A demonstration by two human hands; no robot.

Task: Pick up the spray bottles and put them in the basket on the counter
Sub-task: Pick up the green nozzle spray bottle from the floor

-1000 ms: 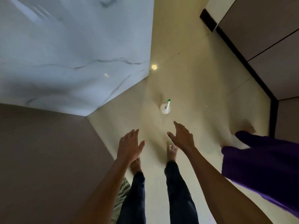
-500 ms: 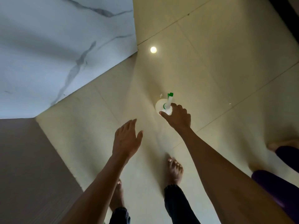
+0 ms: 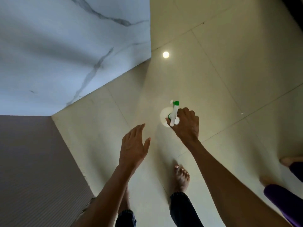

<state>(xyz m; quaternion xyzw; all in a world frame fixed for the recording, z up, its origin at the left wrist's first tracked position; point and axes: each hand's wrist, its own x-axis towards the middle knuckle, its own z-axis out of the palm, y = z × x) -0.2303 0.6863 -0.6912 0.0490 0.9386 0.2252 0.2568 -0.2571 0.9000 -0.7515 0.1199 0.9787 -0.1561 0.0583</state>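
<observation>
A white spray bottle point(image 3: 164, 117) with a green and white trigger head stands on the cream tiled floor, seen from straight above. My right hand point(image 3: 187, 126) is on it, fingers curled around the neck just under the head. My left hand point(image 3: 133, 145) hovers flat to the left of the bottle, fingers apart, holding nothing. No basket is in view.
A white marble counter top point(image 3: 65, 51) fills the upper left, with its brown ribbed side panel point(image 3: 34, 169) below. My bare feet point(image 3: 181, 176) stand on the floor point(image 3: 229, 79). Another person's foot and purple clothing point(image 3: 285, 199) are at the right edge.
I have leaned down toward the floor. My right hand reached forward and closed around the bottle's neck; my left hand stayed open beside it.
</observation>
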